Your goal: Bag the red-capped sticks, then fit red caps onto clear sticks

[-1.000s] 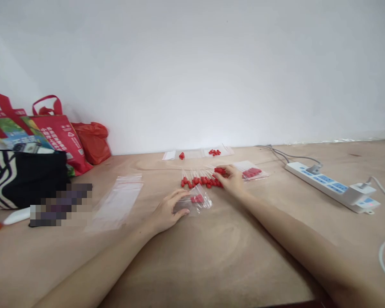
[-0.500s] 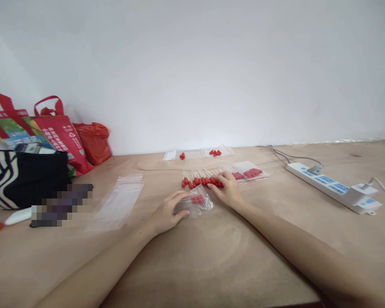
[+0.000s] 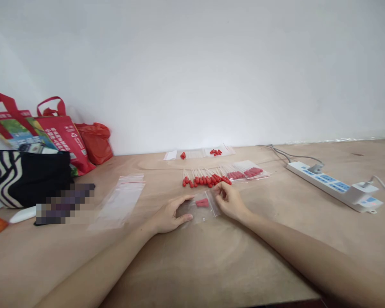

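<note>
Right hand (image 3: 230, 202), now off the sticks (image 3: 206, 180), seemingly pinches the bag (image 3: 207, 213) nearer the table's (image 3: 186, 265) front edge; left hand (image 3: 170, 214) stays spread.

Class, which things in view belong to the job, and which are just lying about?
Likely job things:
- central clear plastic bag, red pieces inside
- row of pale red-tipped sticks
- stack of flat clear plastic bags

Seemingly lying about:
- long white power strip
- black fabric bag, white stripes
- crumpled red plastic bag
</note>
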`<state>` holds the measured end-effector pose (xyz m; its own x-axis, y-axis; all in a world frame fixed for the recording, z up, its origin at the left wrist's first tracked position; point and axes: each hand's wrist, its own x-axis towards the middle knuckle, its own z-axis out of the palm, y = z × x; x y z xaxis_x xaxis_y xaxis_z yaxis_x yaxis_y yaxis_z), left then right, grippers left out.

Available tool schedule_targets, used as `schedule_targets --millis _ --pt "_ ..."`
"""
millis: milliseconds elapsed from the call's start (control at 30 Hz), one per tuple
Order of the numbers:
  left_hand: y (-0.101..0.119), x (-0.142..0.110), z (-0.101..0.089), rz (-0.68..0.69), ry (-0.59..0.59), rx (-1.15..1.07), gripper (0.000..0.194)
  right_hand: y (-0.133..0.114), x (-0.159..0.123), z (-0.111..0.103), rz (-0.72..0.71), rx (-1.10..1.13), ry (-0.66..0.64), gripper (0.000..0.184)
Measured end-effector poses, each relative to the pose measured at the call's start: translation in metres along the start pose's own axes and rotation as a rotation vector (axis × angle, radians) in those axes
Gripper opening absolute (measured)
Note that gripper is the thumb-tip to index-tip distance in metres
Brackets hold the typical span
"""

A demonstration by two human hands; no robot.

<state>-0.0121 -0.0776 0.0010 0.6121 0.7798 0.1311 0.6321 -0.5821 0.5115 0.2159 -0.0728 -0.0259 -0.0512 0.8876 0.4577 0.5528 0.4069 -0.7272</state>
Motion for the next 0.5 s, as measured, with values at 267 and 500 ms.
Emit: schedule_targets --millis 267,500 --pt "0.000 0.000 -0.001 0.024 0.005 -0.005 0.048 0.001 -0.004 -0.006 0.066 -0.006 -0.221 0.013" --pt "0.002 0.000 -0.001 0.058 0.011 -0.012 0.047 -0.004 0.002 0.003 -0.168 -0.084 -0.280 0.027"
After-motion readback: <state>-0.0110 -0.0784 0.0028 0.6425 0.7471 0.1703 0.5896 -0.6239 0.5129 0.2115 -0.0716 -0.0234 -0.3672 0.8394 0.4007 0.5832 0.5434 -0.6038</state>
